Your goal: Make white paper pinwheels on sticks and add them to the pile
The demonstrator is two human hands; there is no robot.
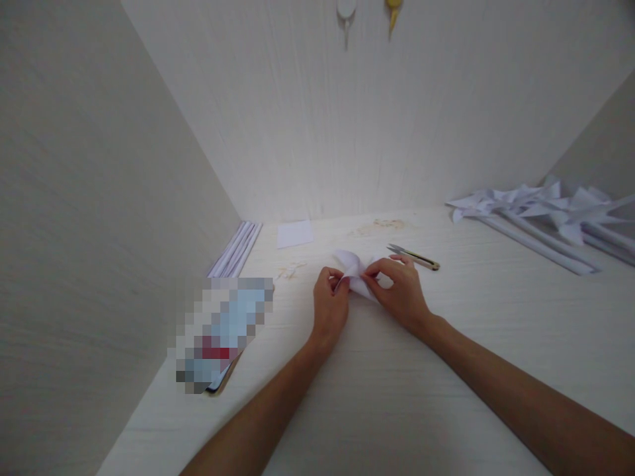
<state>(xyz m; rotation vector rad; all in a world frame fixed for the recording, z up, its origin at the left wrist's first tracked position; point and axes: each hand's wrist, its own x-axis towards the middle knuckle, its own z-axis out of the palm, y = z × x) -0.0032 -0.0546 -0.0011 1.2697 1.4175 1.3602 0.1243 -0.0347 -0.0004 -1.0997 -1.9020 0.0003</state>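
A white paper pinwheel (351, 263) with curled blades is held just above the table between my two hands. My left hand (331, 301) pinches its left side, thumb and fingers pressed together on the paper. From the right, my right hand (399, 291) pinches the paper close to the pinwheel's centre between thumb and forefinger. The exact middle of the pinwheel is partly hidden by my fingertips. Right behind my right hand lie small thread snips (417, 256) with yellowish handles, their blades pointing left.
Rolled white paper sticks (235, 250) lie at the back left, beside a flat paper sheet (294, 234). Finished-looking pinwheels on sticks (526, 205) are piled at the back right. A blurred-out phone-like object (233, 330) rests at left. Two hooks (346, 9) hang on the back wall.
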